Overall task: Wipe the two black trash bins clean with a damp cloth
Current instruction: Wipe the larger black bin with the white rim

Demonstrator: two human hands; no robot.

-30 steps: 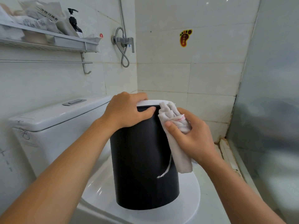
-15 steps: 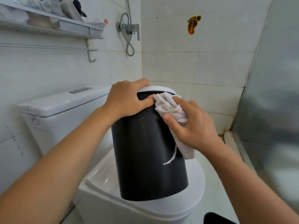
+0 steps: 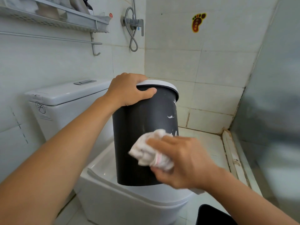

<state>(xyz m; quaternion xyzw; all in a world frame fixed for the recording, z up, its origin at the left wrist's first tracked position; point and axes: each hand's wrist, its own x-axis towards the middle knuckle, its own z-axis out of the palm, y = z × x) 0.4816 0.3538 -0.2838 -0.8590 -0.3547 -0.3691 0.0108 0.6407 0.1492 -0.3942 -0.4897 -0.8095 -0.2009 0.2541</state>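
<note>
A black trash bin (image 3: 142, 120) with a white rim stands on the closed toilet lid, tilted a little to the right. My left hand (image 3: 128, 90) grips its rim at the top left, thumb on the front wall. My right hand (image 3: 181, 161) holds a crumpled white cloth (image 3: 151, 151) with a pink edge and presses it against the bin's lower front. White smears show on the bin's upper right side. A dark rounded object (image 3: 212, 215), perhaps a second bin, is at the bottom edge.
The white toilet (image 3: 123, 197) and its cistern (image 3: 68, 95) stand against the tiled left wall. A metal shelf (image 3: 53, 20) with packets and a towel rail hang above. A shower valve and hose (image 3: 134, 28) are on the wall. A frosted glass partition (image 3: 272, 95) stands at right.
My right hand has swept the cloth down from the bin's rim to its lower front. The view has shifted down and left; my left hand keeps its grip on the rim.
</note>
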